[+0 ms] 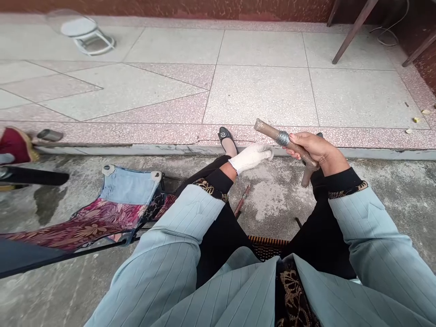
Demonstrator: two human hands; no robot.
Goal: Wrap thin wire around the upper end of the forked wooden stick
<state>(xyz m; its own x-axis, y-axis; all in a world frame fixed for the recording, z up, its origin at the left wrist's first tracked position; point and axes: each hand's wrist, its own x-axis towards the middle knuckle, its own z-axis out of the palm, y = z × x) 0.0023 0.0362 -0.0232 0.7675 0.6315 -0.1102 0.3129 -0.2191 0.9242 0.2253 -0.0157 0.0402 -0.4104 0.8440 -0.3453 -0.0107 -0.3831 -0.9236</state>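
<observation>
My right hand (311,147) is bare and wraps round a brown, T-shaped stick (266,128), held tilted above the step edge. Its shorter crosspiece (308,176) lies near my wrist. Several turns of thin silvery wire (283,137) are wound round the stick beside my thumb. My left hand (254,156), in a white knitted glove, is just left of and below the stick, apart from it. Its fingers are curled together, and what they hold, if anything, is hidden. A thin dark line runs along the step behind the glove; I cannot tell whether it is wire.
A folding chair (132,184) with denim and floral cloth stands at my left. Ahead is a tiled step (259,95) with a white stool (93,36) and table legs (354,32). A person's red shoe (15,144) shows at far left. A reddish stick (242,200) lies between my legs.
</observation>
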